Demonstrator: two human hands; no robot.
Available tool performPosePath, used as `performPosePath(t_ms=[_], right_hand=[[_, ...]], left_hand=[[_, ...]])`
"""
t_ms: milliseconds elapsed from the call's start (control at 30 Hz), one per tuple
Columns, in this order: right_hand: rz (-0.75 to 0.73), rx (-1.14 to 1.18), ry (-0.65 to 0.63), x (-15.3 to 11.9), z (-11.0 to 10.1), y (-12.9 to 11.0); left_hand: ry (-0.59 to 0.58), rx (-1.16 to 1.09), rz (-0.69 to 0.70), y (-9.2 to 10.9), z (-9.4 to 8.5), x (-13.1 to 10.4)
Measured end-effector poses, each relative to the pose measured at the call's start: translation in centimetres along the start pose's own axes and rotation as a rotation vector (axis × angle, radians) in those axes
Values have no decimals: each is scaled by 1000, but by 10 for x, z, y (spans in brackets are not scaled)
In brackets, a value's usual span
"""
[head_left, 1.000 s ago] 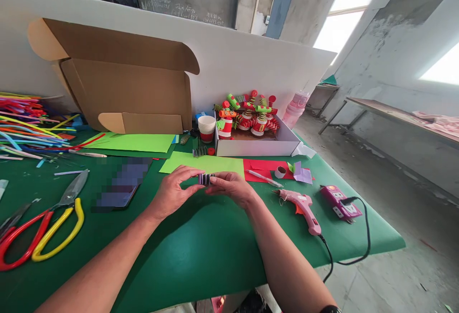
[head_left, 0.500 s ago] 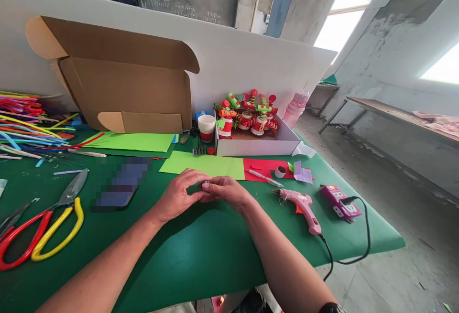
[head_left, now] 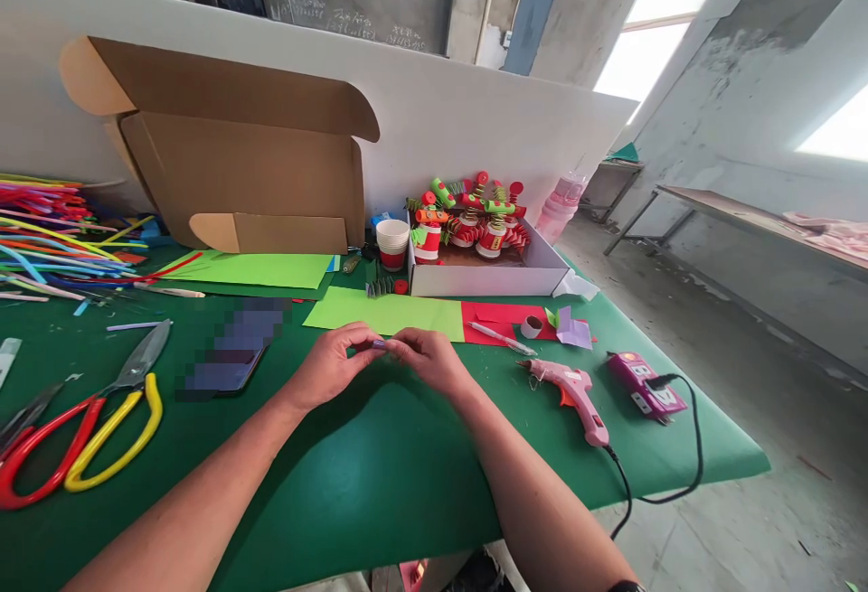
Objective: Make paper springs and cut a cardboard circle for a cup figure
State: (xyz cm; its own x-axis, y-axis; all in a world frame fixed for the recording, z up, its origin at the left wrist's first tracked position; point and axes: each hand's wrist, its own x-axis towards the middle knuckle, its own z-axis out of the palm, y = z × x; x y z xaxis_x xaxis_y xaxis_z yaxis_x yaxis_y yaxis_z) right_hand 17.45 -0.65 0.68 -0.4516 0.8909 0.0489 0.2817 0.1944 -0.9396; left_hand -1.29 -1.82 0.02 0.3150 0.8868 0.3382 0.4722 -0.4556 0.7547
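The green surface [head_left: 366,483] carries scissors [head_left: 132,375] at left and a glue gun [head_left: 578,395] at right. Between them, the left hand [head_left: 335,364] and right hand [head_left: 430,360] hold a small purple piece [head_left: 379,344], each grip pinched on it, nearer than the light green paper [head_left: 393,314]. Beyond stand a tray [head_left: 488,282] of figures [head_left: 489,238] and an open box [head_left: 250,167].

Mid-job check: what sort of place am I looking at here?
Probably a makeshift craft workspace: a pink glue gun, large scissors and a heap of colorful strips lie on a green table.
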Motion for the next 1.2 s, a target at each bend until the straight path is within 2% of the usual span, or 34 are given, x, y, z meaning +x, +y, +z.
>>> performPosePath(t_ms=[67, 133, 367, 500, 800, 1033, 1200], right_hand=[[-80, -221, 16, -1, 1, -2], [-100, -349, -15, -3, 2, -4], [-98, -526, -16, -6, 2, -5], [-89, -482, -21, -6, 2, -5], [-143, -347, 51, -4, 0, -6], [-110, -346, 53, -4, 1, -4], [-178, -248, 91, -2, 3, -2]], left_hand=[[-28, 40, -24, -1, 0, 0], [-54, 63, -38, -1, 0, 0], [-78, 44, -70, 1, 3, 0], [-113, 21, -77, 5, 1, 0], [-55, -127, -149, 6, 2, 0], [-58, -29, -138, 6, -2, 1], [-110, -41, -177, 9, 2, 0]])
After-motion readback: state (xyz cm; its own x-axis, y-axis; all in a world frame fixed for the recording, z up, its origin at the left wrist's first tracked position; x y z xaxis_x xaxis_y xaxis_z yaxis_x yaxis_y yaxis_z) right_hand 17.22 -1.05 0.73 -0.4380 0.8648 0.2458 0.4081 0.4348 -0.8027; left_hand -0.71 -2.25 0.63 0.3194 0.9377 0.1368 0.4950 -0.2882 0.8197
